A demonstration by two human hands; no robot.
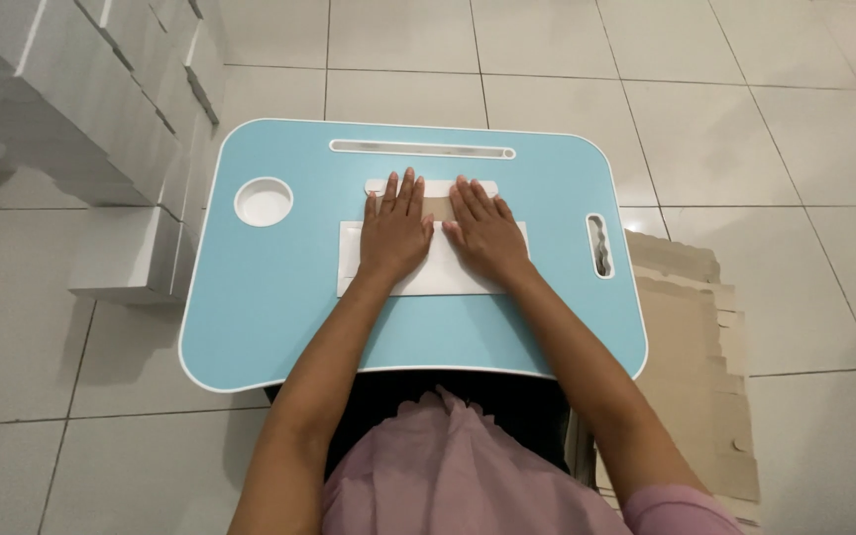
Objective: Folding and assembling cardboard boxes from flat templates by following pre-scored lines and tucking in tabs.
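Hands over carton (middle hidden)

Head view: bright, even indoor light, soft and diffuse. No hard shadows; faint soft shadow under the blue bench edge on the floor tiles, darker patch beneath its near edge. Mild sheen on the tiles, no strong glare. White stacked boxes at upper left nearly overexposed, with little surface detail. Focus is sharp at centre; slight wide-angle bending of tile lines toward the frame edges. No motion blur noted.
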